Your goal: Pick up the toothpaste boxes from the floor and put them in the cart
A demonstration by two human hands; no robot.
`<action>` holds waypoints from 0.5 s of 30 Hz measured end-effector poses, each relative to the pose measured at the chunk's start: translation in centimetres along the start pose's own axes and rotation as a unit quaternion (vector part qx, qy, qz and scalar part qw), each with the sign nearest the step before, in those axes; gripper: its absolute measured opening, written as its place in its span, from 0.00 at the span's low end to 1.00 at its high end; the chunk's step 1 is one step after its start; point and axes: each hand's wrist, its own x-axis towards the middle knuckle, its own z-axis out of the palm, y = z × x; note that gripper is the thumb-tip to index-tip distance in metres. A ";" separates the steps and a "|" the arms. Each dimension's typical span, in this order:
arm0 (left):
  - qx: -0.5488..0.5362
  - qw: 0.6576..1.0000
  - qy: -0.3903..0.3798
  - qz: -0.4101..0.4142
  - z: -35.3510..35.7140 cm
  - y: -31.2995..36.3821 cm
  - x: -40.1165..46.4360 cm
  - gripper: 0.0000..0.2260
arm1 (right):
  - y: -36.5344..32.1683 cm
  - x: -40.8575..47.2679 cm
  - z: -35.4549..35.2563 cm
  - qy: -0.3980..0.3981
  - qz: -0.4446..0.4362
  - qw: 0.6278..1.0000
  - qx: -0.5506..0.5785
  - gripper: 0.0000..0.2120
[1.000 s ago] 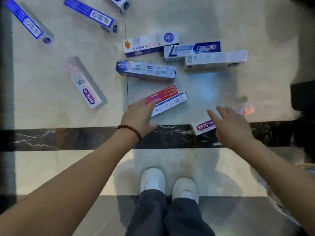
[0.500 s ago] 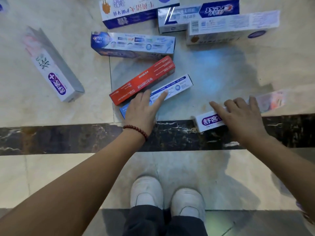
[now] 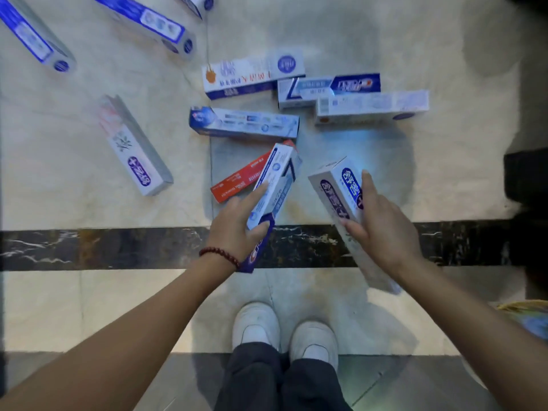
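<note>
- floor (image 3: 444,40): pale marble tile with a dark veined band running across; toothpaste boxes scattered on the far side of the band
- far left: two blue-and-white boxes (image 3: 35,40) (image 3: 148,22) lying flat, angled; a third clipped by the top edge
- left of centre: white box with purple logo (image 3: 135,146) flat on the tile, well apart from the others
- centre: cluster of four boxes (image 3: 252,75) (image 3: 243,123) (image 3: 329,89) (image 3: 370,106) close together; red box (image 3: 240,182) flat just below them
- left hand (image 3: 237,229), bead bracelet (image 3: 219,255) on the wrist: fingers curled round a blue-and-white box (image 3: 275,182); box raised at a tilt, overlapping the red one in view
- right hand (image 3: 382,226): grips a white-and-purple box (image 3: 341,191) lengthwise, thumb on one side, fingers on the other; far end tipped up
- bottom centre: two white shoes (image 3: 284,330), dark trousers
- right edge: blurred yellow and blue shape; cannot tell if it is the cart
</note>
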 end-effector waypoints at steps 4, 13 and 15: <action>-0.099 0.994 0.027 -0.024 -6.9 4.1 -4.0 0.30 | -4.5 -3.2 -6.6 0.009 -0.004 0.997 0.076 0.41; -0.331 0.930 0.159 -0.033 -23.4 12.2 -11.0 0.30 | -15.2 -9.6 -23.4 0.062 -0.077 0.980 0.171 0.41; -0.378 0.907 0.183 -0.025 -27.0 13.5 -12.6 0.30 | -17.5 -11.1 -26.6 0.073 -0.092 0.967 0.225 0.41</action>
